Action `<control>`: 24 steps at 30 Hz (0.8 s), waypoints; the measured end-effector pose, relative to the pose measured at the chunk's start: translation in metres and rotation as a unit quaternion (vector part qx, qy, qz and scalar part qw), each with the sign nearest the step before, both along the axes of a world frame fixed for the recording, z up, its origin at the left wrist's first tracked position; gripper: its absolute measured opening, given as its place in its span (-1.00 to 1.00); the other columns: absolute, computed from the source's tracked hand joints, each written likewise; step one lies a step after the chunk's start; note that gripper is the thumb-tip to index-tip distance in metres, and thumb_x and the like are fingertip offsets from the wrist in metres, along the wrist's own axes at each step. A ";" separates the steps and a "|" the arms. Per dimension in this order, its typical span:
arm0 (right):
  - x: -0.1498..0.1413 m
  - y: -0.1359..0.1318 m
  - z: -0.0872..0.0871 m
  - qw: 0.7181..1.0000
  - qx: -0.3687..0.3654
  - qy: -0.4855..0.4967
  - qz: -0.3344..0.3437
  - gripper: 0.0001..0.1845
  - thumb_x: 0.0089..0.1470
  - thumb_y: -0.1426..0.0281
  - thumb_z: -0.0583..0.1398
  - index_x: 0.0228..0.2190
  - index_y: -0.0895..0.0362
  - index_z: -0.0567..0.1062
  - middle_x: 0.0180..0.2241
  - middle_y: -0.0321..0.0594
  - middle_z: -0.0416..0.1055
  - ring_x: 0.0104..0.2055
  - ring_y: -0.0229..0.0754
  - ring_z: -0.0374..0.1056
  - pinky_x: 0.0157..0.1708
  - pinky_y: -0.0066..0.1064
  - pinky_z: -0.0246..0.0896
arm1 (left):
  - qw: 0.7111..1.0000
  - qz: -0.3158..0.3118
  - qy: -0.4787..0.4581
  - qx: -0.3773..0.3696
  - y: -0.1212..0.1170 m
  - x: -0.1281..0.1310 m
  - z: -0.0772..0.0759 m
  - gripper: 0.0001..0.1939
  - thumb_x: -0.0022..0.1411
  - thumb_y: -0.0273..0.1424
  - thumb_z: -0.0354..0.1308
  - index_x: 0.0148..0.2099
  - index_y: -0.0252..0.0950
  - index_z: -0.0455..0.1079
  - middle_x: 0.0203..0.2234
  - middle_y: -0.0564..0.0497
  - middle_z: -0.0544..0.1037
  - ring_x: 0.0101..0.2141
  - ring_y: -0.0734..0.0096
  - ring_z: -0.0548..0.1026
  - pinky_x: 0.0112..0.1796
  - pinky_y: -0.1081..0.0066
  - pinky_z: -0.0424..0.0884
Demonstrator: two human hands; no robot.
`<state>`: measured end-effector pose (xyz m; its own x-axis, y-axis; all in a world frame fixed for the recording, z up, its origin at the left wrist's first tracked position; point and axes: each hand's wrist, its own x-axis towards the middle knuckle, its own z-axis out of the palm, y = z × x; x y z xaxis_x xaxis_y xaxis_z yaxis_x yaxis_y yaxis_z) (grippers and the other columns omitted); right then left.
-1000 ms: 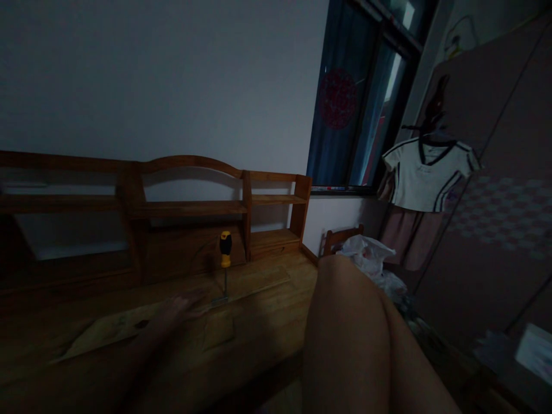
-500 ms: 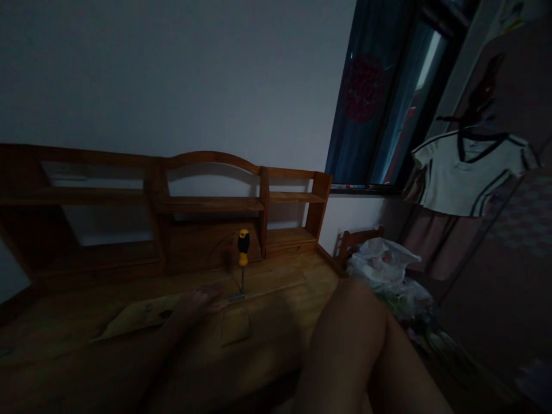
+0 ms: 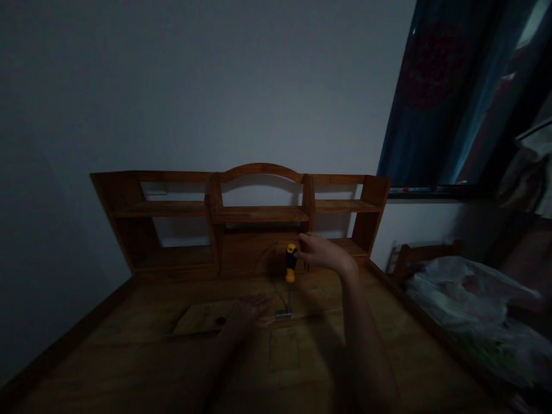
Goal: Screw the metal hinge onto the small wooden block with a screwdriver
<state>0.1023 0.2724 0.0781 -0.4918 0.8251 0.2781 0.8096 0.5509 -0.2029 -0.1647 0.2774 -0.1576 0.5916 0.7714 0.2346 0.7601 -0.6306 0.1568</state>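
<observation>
A screwdriver [image 3: 290,263] with a yellow and black handle stands upright on the wooden desktop. Its shaft comes down at a small metal piece [image 3: 283,314], which looks like a hinge. My right hand [image 3: 321,252] is just right of the handle, thumb and forefinger apart; the fingertips are at the handle's edge, and whether they touch it I cannot tell. Low on the wood, left of the metal piece, my left hand [image 3: 254,309] lies flat with fingers stretched out. Beside it is a flat, pale brown piece [image 3: 200,318] with a dark spot.
Behind the tool rises a wooden shelf unit [image 3: 261,215] against the wall. The desktop has a raised wooden edge [image 3: 414,313] on the right. Beyond it are clear plastic bags [image 3: 466,293] and a wooden chair back [image 3: 426,252]. A dark curtain [image 3: 425,115] hangs at the window.
My view has turned left. My right hand has come up to the screwdriver handle; a bent bare limb at lower right is gone from there. My left hand stays flat, and the screwdriver still stands.
</observation>
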 end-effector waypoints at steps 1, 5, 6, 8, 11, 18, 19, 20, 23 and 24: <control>0.004 0.008 -0.007 0.999 -0.014 0.030 0.031 -0.61 0.18 0.34 0.17 0.02 0.18 0.38 -0.03 -0.02 0.39 0.01 -0.04 0.33 0.01 -0.26 0.18 | 1.000 0.006 0.002 0.003 0.001 -0.001 -0.004 -0.48 0.25 -0.21 0.22 0.23 -0.19 0.32 0.19 -0.10 0.36 0.18 0.16 0.33 0.17 0.18 0.27; 0.005 0.016 -0.027 0.981 -0.047 0.130 0.137 -0.53 0.17 0.43 0.14 0.12 0.11 0.31 -0.08 -0.15 0.44 -0.09 -0.15 0.37 -0.10 -0.36 0.22 | 1.000 0.008 0.000 0.026 0.003 -0.004 -0.009 -0.49 0.26 -0.20 0.21 0.22 -0.18 0.33 0.19 -0.08 0.36 0.16 0.21 0.36 0.17 0.22 0.28; 0.003 0.016 -0.030 0.977 -0.057 0.146 0.146 -0.52 0.18 0.44 0.13 0.14 0.09 0.29 -0.12 -0.18 0.45 -0.14 -0.18 0.38 -0.16 -0.38 0.23 | 1.000 0.005 0.005 0.023 0.002 -0.004 -0.008 -0.50 0.26 -0.21 0.21 0.22 -0.18 0.34 0.19 -0.08 0.37 0.16 0.21 0.37 0.16 0.22 0.29; -0.003 0.015 -0.033 0.971 -0.074 0.169 0.151 -0.52 0.19 0.44 0.13 0.14 0.06 0.29 -0.17 -0.22 0.45 -0.23 -0.23 0.38 -0.24 -0.42 0.23 | 1.000 0.004 0.011 0.015 0.000 -0.003 -0.003 -0.49 0.26 -0.21 0.21 0.23 -0.19 0.33 0.19 -0.09 0.36 0.15 0.20 0.37 0.14 0.23 0.32; -0.011 0.016 -0.035 0.977 -0.036 0.170 0.124 -0.69 0.17 0.30 0.20 -0.05 0.08 0.39 -0.25 -0.25 0.45 -0.30 -0.24 0.36 -0.32 -0.44 0.19 | 1.000 0.010 0.014 0.008 -0.005 -0.001 0.006 -0.47 0.25 -0.22 0.23 0.23 -0.23 0.33 0.20 -0.13 0.35 0.16 0.14 0.36 0.14 0.18 0.32; -0.016 0.015 -0.035 0.992 0.083 0.086 0.032 -0.77 0.17 0.19 0.15 -0.31 0.11 0.36 -0.33 -0.19 0.42 -0.31 -0.17 0.34 -0.34 -0.41 0.10 | 1.000 0.021 0.008 -0.005 -0.009 0.002 0.009 -0.46 0.26 -0.23 0.23 0.24 -0.26 0.31 0.22 -0.14 0.31 0.18 0.15 0.33 0.18 0.21 0.25; -0.015 0.016 -0.035 0.992 0.068 0.092 0.050 -0.83 0.16 0.26 0.15 -0.28 0.11 0.36 -0.33 -0.21 0.42 -0.32 -0.18 0.34 -0.35 -0.42 0.10 | 1.000 0.023 0.008 -0.007 -0.009 0.001 0.008 -0.47 0.27 -0.22 0.22 0.24 -0.24 0.31 0.22 -0.13 0.31 0.18 0.16 0.33 0.18 0.22 0.25; -0.013 0.017 -0.034 0.992 0.048 0.099 0.067 -0.86 0.15 0.32 0.14 -0.25 0.11 0.36 -0.34 -0.24 0.43 -0.34 -0.20 0.34 -0.37 -0.44 0.10 | 1.000 0.024 0.007 -0.005 -0.009 0.001 0.008 -0.48 0.28 -0.22 0.21 0.24 -0.23 0.32 0.22 -0.12 0.32 0.18 0.17 0.33 0.18 0.22 0.24; -0.011 0.018 -0.034 0.991 0.026 0.115 0.068 -0.85 0.19 0.28 0.12 -0.24 0.09 0.36 -0.40 -0.28 0.43 -0.39 -0.23 0.35 -0.42 -0.46 0.08 | 1.000 0.026 0.007 -0.001 -0.009 0.001 0.008 -0.47 0.28 -0.19 0.21 0.24 -0.22 0.31 0.22 -0.11 0.32 0.17 0.17 0.34 0.18 0.22 0.25; -0.011 0.019 -0.034 0.992 0.034 0.111 0.051 -0.80 0.20 0.22 0.12 -0.26 0.09 0.36 -0.41 -0.27 0.43 -0.39 -0.21 0.35 -0.42 -0.45 0.07 | 1.000 0.026 0.009 -0.003 -0.009 0.001 0.008 -0.46 0.27 -0.20 0.21 0.25 -0.22 0.30 0.22 -0.12 0.31 0.17 0.17 0.34 0.17 0.21 0.26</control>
<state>0.0912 0.2910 0.0444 -0.4917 0.7504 0.4417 0.6892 0.6454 -0.3292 -0.1639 0.2688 -0.1495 0.5541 0.8029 0.2197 0.7951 -0.5886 0.1460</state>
